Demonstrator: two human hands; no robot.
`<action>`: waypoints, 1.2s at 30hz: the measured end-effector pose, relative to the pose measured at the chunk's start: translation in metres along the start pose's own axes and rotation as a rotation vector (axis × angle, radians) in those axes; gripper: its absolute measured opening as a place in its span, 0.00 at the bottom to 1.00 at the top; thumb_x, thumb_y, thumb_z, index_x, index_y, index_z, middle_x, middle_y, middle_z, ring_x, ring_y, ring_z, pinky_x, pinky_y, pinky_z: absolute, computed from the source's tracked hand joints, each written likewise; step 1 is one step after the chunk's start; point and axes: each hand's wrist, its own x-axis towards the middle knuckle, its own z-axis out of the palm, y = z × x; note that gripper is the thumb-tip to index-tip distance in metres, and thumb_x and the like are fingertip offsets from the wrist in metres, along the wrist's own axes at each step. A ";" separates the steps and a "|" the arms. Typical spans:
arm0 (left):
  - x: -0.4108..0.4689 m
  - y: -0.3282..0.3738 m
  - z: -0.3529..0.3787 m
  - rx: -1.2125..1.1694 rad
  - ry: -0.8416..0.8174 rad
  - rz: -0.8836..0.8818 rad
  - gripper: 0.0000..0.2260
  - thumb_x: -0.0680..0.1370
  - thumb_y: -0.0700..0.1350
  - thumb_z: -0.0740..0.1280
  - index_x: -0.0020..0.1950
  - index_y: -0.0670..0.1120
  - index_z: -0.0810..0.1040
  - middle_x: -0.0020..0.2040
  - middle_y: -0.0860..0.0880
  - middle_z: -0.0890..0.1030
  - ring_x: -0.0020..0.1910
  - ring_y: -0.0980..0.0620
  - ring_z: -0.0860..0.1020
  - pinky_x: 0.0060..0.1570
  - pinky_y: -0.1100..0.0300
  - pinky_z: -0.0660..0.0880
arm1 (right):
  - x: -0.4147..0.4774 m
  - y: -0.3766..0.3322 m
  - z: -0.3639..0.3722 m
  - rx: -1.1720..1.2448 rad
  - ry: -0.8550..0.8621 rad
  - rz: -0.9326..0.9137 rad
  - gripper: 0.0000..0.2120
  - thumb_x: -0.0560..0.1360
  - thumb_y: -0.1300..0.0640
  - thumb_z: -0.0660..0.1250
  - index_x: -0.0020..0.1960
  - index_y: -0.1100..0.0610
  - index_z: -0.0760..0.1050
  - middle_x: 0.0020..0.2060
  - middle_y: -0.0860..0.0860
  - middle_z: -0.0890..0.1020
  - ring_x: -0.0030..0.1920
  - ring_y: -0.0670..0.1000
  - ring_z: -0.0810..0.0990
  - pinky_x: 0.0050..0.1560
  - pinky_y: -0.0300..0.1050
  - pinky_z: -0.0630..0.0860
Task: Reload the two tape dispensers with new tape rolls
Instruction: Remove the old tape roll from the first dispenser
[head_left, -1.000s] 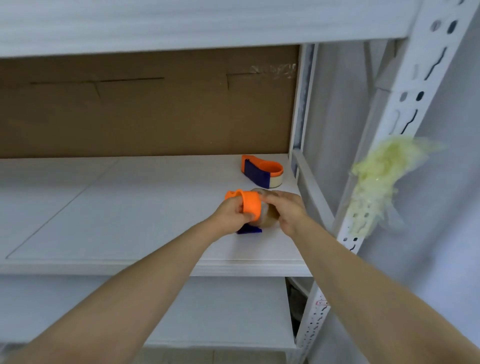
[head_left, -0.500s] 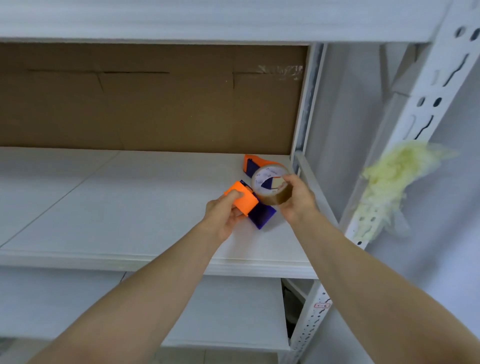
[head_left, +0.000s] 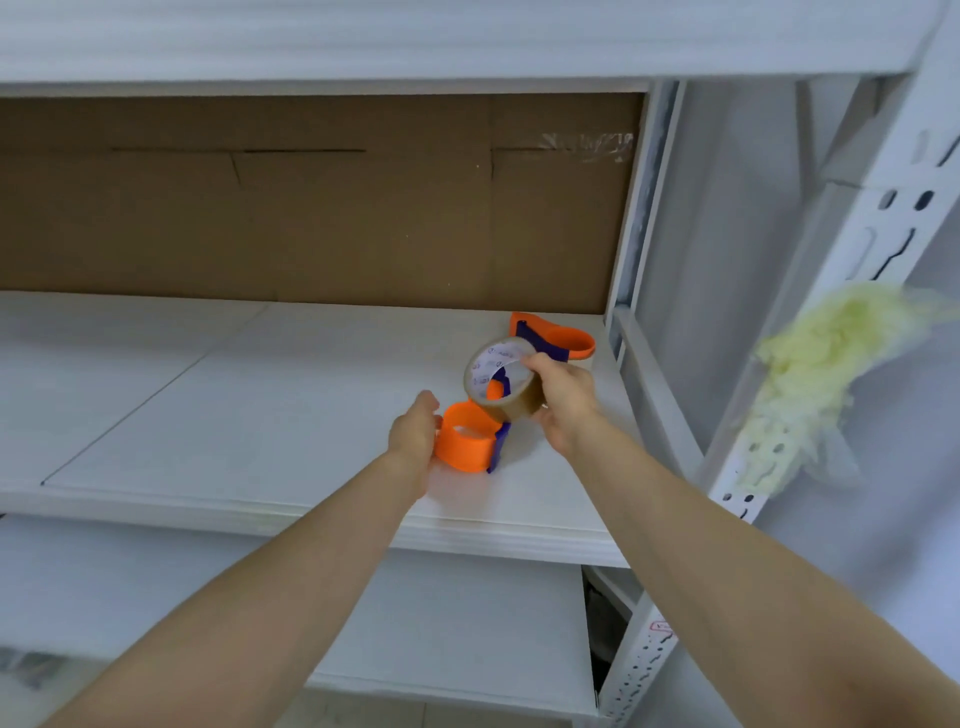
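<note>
An orange and blue tape dispenser (head_left: 467, 441) sits on the white shelf (head_left: 260, 415), and my left hand (head_left: 413, 434) grips its orange band from the left. My right hand (head_left: 563, 397) holds a brown tape roll (head_left: 501, 382) tilted just above the dispenser's right end, thumb on its upper rim. A second orange and blue dispenser (head_left: 553, 340) lies behind them near the shelf's back right corner, partly hidden by the roll.
Brown cardboard (head_left: 311, 208) backs the shelf. A white slotted upright (head_left: 831, 312) stands on the right with a pale yellow fluffy duster (head_left: 810, 374) hanging on it. Another white shelf (head_left: 467, 623) lies below, and one overhead.
My right hand has pulled the brown roll away from the dispenser and lifted it. My left hand has turned the dispenser so its orange loop faces me.
</note>
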 end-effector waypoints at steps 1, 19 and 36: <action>-0.001 -0.002 0.000 0.099 -0.002 0.010 0.15 0.72 0.52 0.64 0.49 0.41 0.76 0.53 0.41 0.77 0.49 0.42 0.75 0.53 0.53 0.73 | 0.001 0.000 0.003 -0.057 0.019 -0.016 0.04 0.71 0.59 0.69 0.39 0.56 0.75 0.44 0.55 0.79 0.49 0.54 0.78 0.61 0.56 0.76; -0.001 0.034 -0.018 0.270 0.131 0.221 0.05 0.74 0.42 0.67 0.40 0.42 0.75 0.35 0.47 0.71 0.38 0.47 0.69 0.37 0.59 0.67 | 0.013 -0.029 0.031 -0.328 -0.124 -0.161 0.08 0.75 0.58 0.65 0.52 0.61 0.75 0.56 0.59 0.79 0.55 0.58 0.79 0.53 0.52 0.79; 0.021 0.072 -0.350 1.096 0.487 0.354 0.20 0.76 0.50 0.61 0.68 0.50 0.72 0.67 0.50 0.75 0.65 0.47 0.72 0.66 0.51 0.68 | -0.080 0.067 0.329 -0.509 -0.530 -0.258 0.30 0.68 0.64 0.74 0.67 0.58 0.67 0.61 0.58 0.76 0.55 0.55 0.78 0.50 0.41 0.78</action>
